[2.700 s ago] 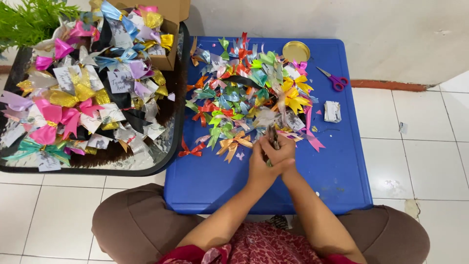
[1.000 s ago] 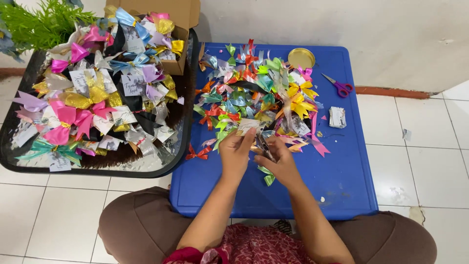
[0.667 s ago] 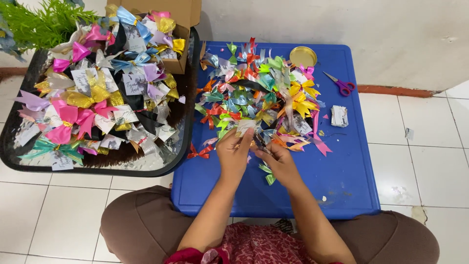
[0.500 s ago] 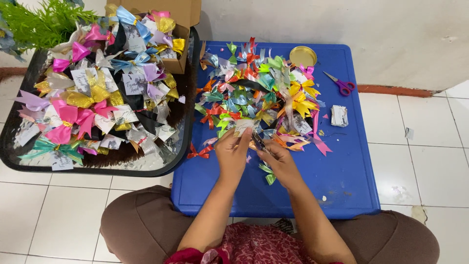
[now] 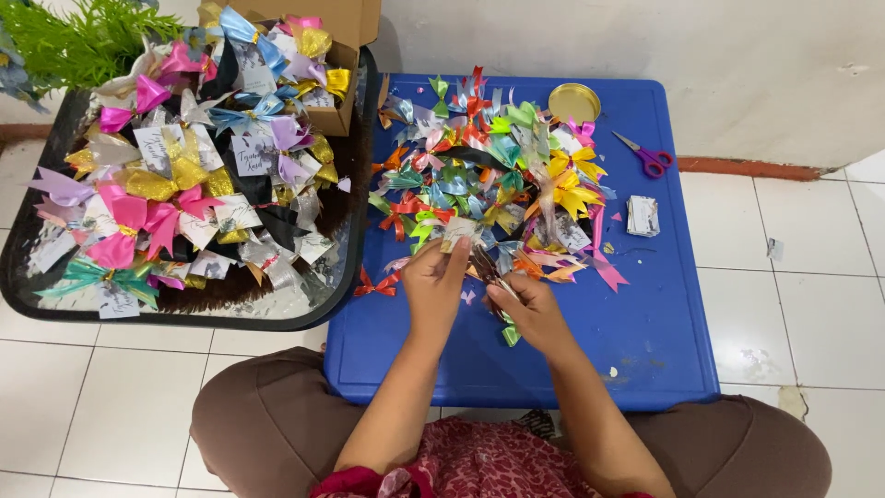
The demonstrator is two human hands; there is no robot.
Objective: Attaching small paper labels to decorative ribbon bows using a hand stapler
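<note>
showing a seated person at a low blue worktop (image 5: 645,332) set on a white tiled floor (image 5: 811,304), both hands meeting at the near edge of a heap of coloured ribbon bows (image 5: 489,175). the left hand (image 5: 435,284) pinches a small pale card (image 5: 458,231) between thumb and fingertips, the card standing just above the knuckles and touching the heap. the right hand (image 5: 530,309) is closed around a green ribbon piece (image 5: 510,327), whose end hangs below the fingers; what else it grips cannot be told. a red bow (image 5: 376,284) lies on the worktop just left of the left hand. at the far edge of the worktop sits a round gold lid (image 5: 573,101); near the right edge lie scissors with pink handles (image 5: 645,159) and a small stack of cards (image 5: 643,216), well apart from the hands. to the left, a dark oval tray (image 5: 37,221) carries finished bows fixed to cards, with an open cardboard box (image 5: 346,55) at its far side and green foliage (image 5: 74,41) beyond.
</note>
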